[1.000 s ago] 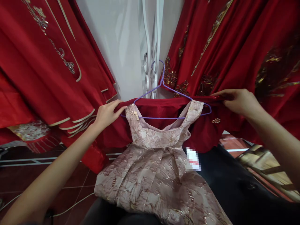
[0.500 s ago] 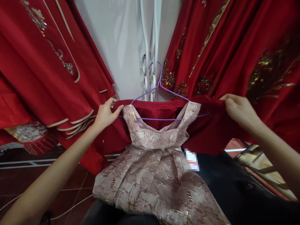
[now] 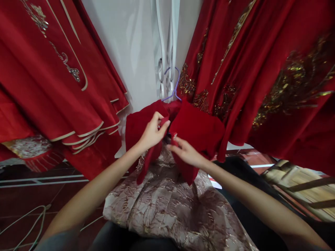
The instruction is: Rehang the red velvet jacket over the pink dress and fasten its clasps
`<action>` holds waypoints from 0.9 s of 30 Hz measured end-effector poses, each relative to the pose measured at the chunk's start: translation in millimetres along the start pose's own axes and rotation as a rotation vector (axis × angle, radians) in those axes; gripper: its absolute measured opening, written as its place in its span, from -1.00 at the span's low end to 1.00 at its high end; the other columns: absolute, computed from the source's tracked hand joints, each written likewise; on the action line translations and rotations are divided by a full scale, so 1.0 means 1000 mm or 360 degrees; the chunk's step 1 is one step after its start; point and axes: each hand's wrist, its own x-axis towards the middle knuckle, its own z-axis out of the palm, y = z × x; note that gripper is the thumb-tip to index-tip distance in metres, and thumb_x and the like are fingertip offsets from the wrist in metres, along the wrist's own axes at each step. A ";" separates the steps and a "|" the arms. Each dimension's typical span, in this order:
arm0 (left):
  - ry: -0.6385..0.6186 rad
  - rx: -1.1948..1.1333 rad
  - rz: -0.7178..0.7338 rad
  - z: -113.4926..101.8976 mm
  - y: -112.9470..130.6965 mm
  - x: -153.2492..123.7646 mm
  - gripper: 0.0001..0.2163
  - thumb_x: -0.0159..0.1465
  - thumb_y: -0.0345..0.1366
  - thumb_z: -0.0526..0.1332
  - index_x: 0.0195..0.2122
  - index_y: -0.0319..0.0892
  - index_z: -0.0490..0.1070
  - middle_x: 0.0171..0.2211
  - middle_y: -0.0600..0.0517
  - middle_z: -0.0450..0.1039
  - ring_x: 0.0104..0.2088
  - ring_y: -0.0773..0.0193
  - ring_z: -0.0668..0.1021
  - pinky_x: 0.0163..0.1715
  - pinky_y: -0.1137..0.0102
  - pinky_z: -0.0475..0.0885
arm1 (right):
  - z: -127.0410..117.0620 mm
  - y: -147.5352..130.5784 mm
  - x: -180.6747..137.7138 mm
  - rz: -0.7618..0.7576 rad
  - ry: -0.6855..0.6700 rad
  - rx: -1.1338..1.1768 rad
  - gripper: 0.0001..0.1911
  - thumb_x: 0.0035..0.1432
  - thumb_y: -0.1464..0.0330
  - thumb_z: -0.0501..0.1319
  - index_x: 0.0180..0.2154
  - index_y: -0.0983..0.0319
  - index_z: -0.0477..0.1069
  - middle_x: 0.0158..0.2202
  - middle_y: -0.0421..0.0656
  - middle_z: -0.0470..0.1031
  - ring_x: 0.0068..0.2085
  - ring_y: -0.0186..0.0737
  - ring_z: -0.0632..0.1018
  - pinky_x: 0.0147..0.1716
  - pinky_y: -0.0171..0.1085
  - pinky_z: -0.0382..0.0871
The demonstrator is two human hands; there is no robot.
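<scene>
Our left hand point(image 3: 154, 132) had thumb and forefinger pinched almost together on one front edge of the red jacket point(image 3: 197, 129). Our right hand point(image 3: 184, 150), just beside it and a little lower, held the facing edge in a similarly narrow pinch, next to a small pale ornament point(image 3: 175, 136). The jacket lay right at our fingers, its panels spreading to either side. Below them spread the skirt of the pale brocade dress point(image 3: 167, 205); above them rose the purple hanger point(image 3: 176, 92), near a white scrolled frame point(image 3: 162, 38). Well out on both sides hung other red garments point(image 3: 62, 104).

We seemed to be closing the jacket over the dress. The next move, we judged, called for lining up both edges and fastening them; we could not make out the fastener.

Half a second earlier our hands were well apart, stretching red cloth behind the dress's straps; now they nearly met, and the panels covered those straps.
</scene>
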 end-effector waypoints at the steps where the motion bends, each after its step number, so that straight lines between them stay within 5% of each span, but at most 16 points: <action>1: -0.0050 -0.0053 -0.0022 0.007 -0.001 -0.003 -0.83 0.26 -0.19 0.16 -0.33 -0.08 0.15 -0.44 0.10 0.38 -0.43 0.31 0.49 -0.45 0.43 0.34 | 0.011 -0.001 -0.003 0.0008 -0.0033 0.0015 -0.78 0.15 0.14 0.12 -0.39 0.13 0.23 -0.43 -0.25 0.34 -0.37 -0.21 0.39 -0.26 -0.16 0.39; 3: -0.0063 -0.0090 -0.0073 0.015 -0.007 -0.010 -0.85 0.24 -0.21 0.18 -0.31 -0.08 0.19 -0.41 0.09 0.42 -0.38 0.29 0.52 -0.37 0.41 0.39 | 0.023 -0.001 -0.009 0.0005 -0.0019 -0.0076 -0.81 0.16 0.17 0.12 -0.39 0.12 0.19 -0.45 -0.25 0.31 -0.40 -0.19 0.38 -0.29 -0.13 0.40; 7: -0.0050 -0.0080 -0.0087 0.015 -0.016 -0.026 -0.74 0.18 -0.26 0.26 -0.10 -0.07 0.33 -0.23 0.01 0.49 -0.19 0.23 0.55 -0.17 0.35 0.43 | 0.016 0.009 -0.013 -0.0123 0.0393 -0.0354 -0.86 0.06 0.30 0.19 -0.38 0.09 0.20 -0.33 -0.16 0.29 -0.27 -0.07 0.42 -0.19 -0.01 0.42; 13: -0.0017 -0.0159 -0.0133 0.025 -0.006 -0.040 -0.69 0.20 -0.35 0.23 -0.01 -0.02 0.43 -0.17 -0.03 0.53 -0.21 0.26 0.58 -0.20 0.36 0.48 | 0.003 0.032 -0.007 -0.0319 0.0784 0.0130 -0.66 -0.03 0.45 0.15 -0.19 0.05 0.17 -0.06 -0.12 0.26 0.04 -0.12 0.39 0.05 -0.05 0.36; 17: 0.0166 -0.0284 -0.0226 0.034 -0.003 -0.035 -0.79 0.15 -0.31 0.31 -0.19 -0.06 0.39 -0.28 0.00 0.56 -0.24 0.22 0.61 -0.24 0.34 0.50 | -0.005 0.029 -0.005 -0.0321 0.0659 0.0270 -0.39 -0.05 0.48 0.13 0.06 0.00 0.10 0.03 -0.13 0.29 0.08 -0.17 0.39 0.09 -0.08 0.33; 21: 0.0155 -0.0306 -0.0189 0.036 -0.005 -0.029 -0.87 0.14 -0.36 0.31 -0.32 -0.10 0.38 -0.30 0.00 0.55 -0.27 0.24 0.61 -0.22 0.34 0.50 | -0.007 0.023 -0.003 -0.0304 0.0498 0.0238 -0.53 0.00 0.47 0.11 -0.01 0.04 0.25 0.05 -0.14 0.33 -0.01 -0.18 0.45 0.02 -0.11 0.39; 27: 0.0105 -0.0303 -0.0181 0.031 -0.007 -0.029 -0.86 0.14 -0.38 0.29 -0.29 -0.12 0.38 -0.27 0.00 0.55 -0.24 0.26 0.60 -0.19 0.36 0.48 | 0.004 0.026 0.005 -0.0246 0.0650 0.0312 -0.74 0.19 0.28 0.16 -0.07 0.08 0.24 -0.05 -0.14 0.41 -0.11 -0.23 0.51 -0.10 -0.19 0.45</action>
